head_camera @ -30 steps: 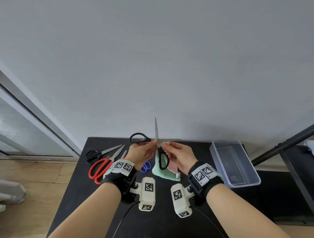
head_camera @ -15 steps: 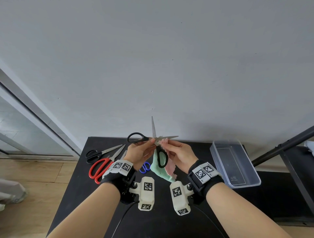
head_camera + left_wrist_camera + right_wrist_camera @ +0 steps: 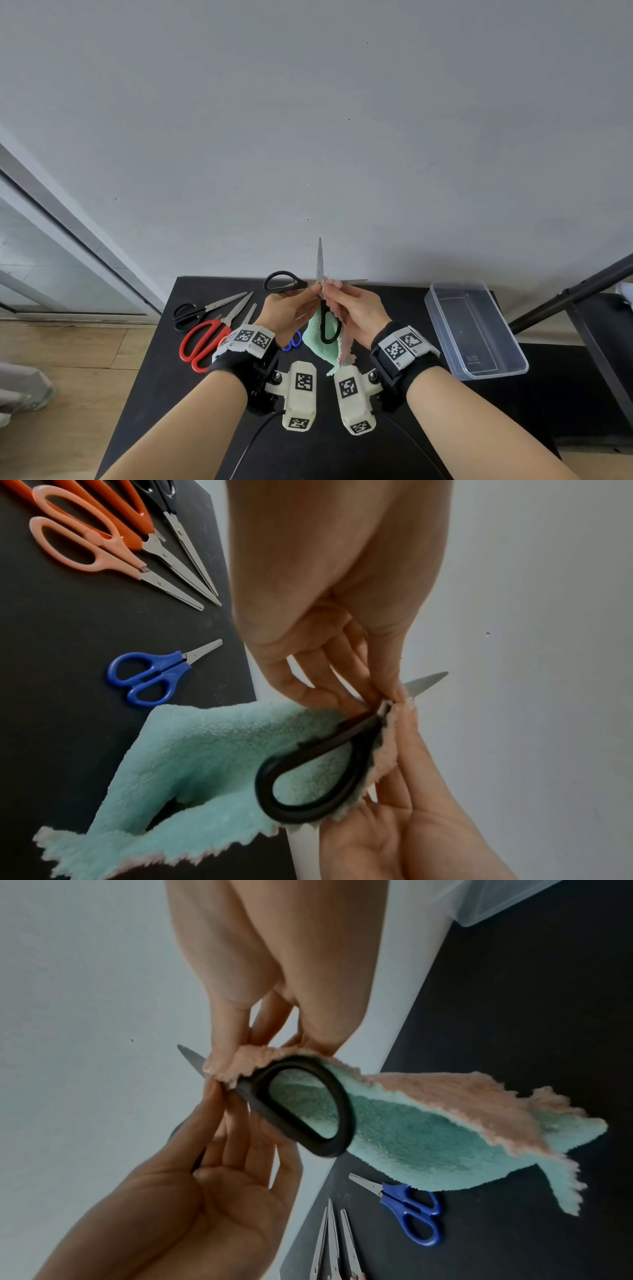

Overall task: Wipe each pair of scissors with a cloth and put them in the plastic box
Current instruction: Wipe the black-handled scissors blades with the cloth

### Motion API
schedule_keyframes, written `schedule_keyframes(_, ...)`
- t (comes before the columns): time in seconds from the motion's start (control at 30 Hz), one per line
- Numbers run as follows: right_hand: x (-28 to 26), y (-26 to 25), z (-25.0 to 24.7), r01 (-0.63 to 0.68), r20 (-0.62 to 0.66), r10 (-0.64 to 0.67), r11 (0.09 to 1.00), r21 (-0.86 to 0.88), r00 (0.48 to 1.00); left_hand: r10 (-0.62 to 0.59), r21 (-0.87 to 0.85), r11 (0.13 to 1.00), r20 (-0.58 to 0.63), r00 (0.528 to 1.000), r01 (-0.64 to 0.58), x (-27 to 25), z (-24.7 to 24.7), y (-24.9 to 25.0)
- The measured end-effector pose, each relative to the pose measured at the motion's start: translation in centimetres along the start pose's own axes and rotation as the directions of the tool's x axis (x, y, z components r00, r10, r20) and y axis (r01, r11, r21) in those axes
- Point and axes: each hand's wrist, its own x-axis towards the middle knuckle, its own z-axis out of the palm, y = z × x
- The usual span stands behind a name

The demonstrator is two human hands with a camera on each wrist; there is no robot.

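Note:
Black-handled scissors (image 3: pixel 320 263) are held spread wide above the table, one blade pointing up and the other pointing right. My left hand (image 3: pixel 313 289) pinches them near the pivot. One handle loop (image 3: pixel 284 281) sticks out left and the other (image 3: pixel 315 777) hangs down. My right hand (image 3: pixel 328 291) pinches a green and pink cloth (image 3: pixel 320 346) around the base of the sideways blade, and the rest of the cloth (image 3: pixel 445 1137) hangs under the hands. The clear plastic box (image 3: pixel 476 329) stands at the right with no scissors in it.
On the black table (image 3: pixel 178 394) left of my hands lie black scissors (image 3: pixel 191 311), red scissors (image 3: pixel 202 342), pink scissors (image 3: pixel 85 542) and small blue scissors (image 3: pixel 154 674). A grey wall rises just behind the table. A dark stand (image 3: pixel 565 294) slants at the right.
The scissors drifted slightly left, then back right, staying spread. The cloth lifted from its heap on the table and now hangs from my right fingers, its pink edge bunched at the blade base.

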Motion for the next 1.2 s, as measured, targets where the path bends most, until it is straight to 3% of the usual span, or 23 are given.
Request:
schedule_keyframes(0.13, 0.4, 0.4, 0.2, 0.073, -0.021, -0.074, 0.996, -0.05, 0.997, 0.013, -0.012, 1.0, 0.019, 1.0, -0.012, 0.0, -0.1, -0.2)
schedule_keyframes(0.43, 0.5, -0.2, -0.8, 0.105, -0.043, -0.115, 0.977, -0.186, 0.992, 0.05, 0.073, 0.996, -0.024, 0.998, -0.048, 0.5, -0.1, 0.1)
schedule_keyframes(0.8, 0.7, -1.0, -2.3, 0.158, -0.047, -0.167, 0.976, -0.153, 0.985, 0.086, 0.151, 0.985, -0.05, 0.995, -0.078, 0.5, -0.4, 1.3)
schedule_keyframes(1.03, 0.3, -3.2, -4.9, 0.14, -0.101, -0.136, 0.989, 0.038, 0.986, 0.078, 0.033, 0.997, -0.079, 0.994, -0.075, 0.5, -2.8, 2.5)
schedule_keyframes(1.2, -0.1, -2.1, -2.8, 0.031, -0.009, -0.029, 0.964, 0.264, 1.0, 0.032, -0.013, 0.999, -0.024, 0.999, -0.033, 0.3, -1.5, 2.2)
